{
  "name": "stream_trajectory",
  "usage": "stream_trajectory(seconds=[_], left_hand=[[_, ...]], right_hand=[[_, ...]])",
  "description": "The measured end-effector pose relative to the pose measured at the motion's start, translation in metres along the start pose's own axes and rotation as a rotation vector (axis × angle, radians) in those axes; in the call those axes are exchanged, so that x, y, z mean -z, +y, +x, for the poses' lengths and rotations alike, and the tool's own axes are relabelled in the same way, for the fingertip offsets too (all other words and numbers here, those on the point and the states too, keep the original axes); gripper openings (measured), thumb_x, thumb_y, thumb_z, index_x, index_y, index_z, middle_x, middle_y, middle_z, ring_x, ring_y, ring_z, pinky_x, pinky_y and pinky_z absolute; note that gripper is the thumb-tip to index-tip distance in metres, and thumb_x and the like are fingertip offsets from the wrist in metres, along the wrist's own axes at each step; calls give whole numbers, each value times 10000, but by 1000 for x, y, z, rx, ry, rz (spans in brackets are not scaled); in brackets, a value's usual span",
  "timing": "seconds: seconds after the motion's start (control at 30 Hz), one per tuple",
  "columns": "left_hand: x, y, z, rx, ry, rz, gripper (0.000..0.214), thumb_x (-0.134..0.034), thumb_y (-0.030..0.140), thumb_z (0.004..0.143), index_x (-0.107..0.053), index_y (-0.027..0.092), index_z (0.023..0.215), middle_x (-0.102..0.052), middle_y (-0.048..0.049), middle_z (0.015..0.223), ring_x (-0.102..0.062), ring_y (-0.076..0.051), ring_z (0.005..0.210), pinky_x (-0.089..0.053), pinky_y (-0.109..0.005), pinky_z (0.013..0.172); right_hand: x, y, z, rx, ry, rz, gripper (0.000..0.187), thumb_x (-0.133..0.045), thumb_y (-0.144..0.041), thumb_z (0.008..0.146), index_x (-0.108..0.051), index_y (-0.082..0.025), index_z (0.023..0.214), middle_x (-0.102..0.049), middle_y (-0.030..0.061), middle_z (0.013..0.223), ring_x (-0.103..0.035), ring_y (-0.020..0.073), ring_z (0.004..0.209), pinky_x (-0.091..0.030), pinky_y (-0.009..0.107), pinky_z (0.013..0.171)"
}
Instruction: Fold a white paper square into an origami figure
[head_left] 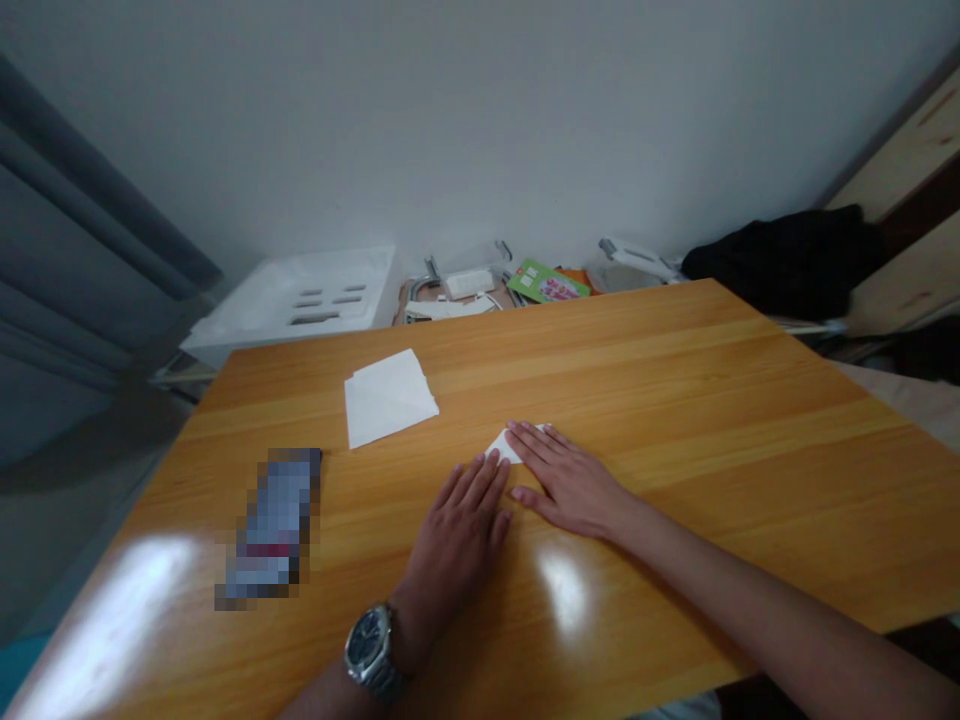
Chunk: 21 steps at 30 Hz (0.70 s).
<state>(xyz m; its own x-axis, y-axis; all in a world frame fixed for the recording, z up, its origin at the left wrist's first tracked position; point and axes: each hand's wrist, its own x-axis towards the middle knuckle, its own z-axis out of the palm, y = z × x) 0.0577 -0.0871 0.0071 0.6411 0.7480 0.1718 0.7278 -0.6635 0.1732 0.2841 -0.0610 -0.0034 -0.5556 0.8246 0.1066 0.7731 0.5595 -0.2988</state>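
A small folded piece of white paper (507, 447) lies on the wooden table (645, 400), largely covered by my hands. My left hand (459, 530) rests flat, its fingertips on the paper's near left edge; a metal watch (369, 640) is on that wrist. Across the paper's right part lies my right hand (566, 480), palm down with fingers stretched out and the thumb pointing left. Neither hand grips anything. Farther back and to the left, a few white paper sheets (390, 398) sit in a loose stack.
A pixelated, phone-like object (274, 525) lies on the table's left side. Behind the far edge are a white foam box (322, 290), a green booklet (546, 282) and assorted items. Dark cloth (780, 260) is piled at the back right, and a grey curtain (67, 230) hangs left.
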Motion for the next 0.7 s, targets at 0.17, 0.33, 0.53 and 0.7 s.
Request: stream_trajectory(seconds=[0.17,0.33,0.53,0.7], left_hand=[[1,0,-2,36,5,-24,506,-419,324,1043,-397,171,1525,-410,-95,1584,-377,-239,1473,-317,-458,1229],[2,2,0,55,8,-56,502,-414,318,1047,-384,199,1534,-422,-74,1580,-392,-224,1464,-315,-445,1231],[4,4,2,71,27,-85,501,-418,321,1047,-379,208,1534,-427,-67,1578,-397,-219,1460,-309,-439,1234],[4,10,6,110,6,-46,473,-426,323,1044,-434,197,1500,-459,-83,1556,-422,-241,1437,-328,-462,1213]], right_hand=[[-1,1,0,-6,5,-4,734,-311,-583,1030,-239,-127,1601,-254,127,1641,-240,235,1529,-225,466,1260],[0,5,-4,-30,14,-21,700,-287,-566,1040,-270,-137,1593,-267,114,1639,-248,226,1527,-227,460,1257],[6,20,-16,-159,44,-67,692,-283,-563,1039,-273,-152,1595,-261,103,1642,-262,229,1522,-230,466,1253],[6,26,-21,-207,47,-87,701,-283,-552,1039,-268,-123,1594,-255,107,1644,-242,231,1529,-214,466,1256]])
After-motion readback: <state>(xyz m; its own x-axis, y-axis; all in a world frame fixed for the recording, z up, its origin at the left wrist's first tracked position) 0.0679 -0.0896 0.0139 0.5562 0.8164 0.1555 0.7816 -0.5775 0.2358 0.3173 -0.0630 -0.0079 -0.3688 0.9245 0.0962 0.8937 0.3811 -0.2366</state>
